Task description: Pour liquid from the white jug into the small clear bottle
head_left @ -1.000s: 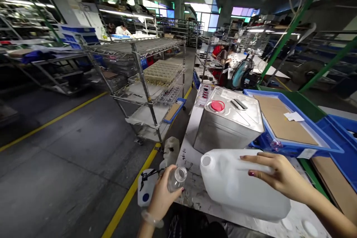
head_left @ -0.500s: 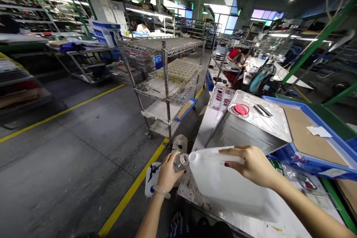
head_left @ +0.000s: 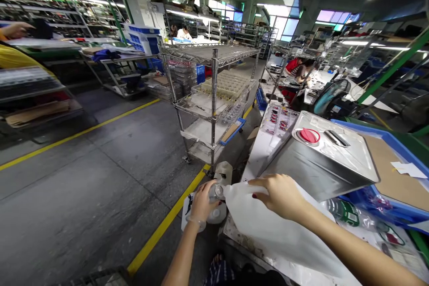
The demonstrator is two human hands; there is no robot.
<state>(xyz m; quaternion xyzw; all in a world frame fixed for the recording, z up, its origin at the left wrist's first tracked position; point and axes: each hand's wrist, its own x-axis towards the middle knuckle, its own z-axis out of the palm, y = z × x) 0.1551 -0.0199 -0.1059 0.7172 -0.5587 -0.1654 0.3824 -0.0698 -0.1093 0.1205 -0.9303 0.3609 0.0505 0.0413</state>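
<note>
We are gripping a small clear bottle with our left hand, the fingers curled closed around its body, just off the near corner of the workbench. Our right hand is lying on top of a big white jug, fingers spread and pressing down on its upper side, thumb tucked toward us. The jug is lying tilted on the bench edge, its spout touching the mouth of the bottle. Below our left hand, a white container with a blue dot and another pale jug are standing on the floor beside the yellow line.

Just beyond the jug, a square metal can with a red cap is sitting on the bench, touching a blue tray lined with cardboard on its right. Bagged small parts are lying between the jug and the tray. Further along the bench, a clear tray of small red and dark pieces is resting flat.

To the left, across the aisle, a wire rack on wheels is carrying trays on its shelves. Past it, a small fan is standing near a seated person in red, and another person in white is working at the far shelves. At the far left edge, a yellow sleeve and a hand are showing.
</note>
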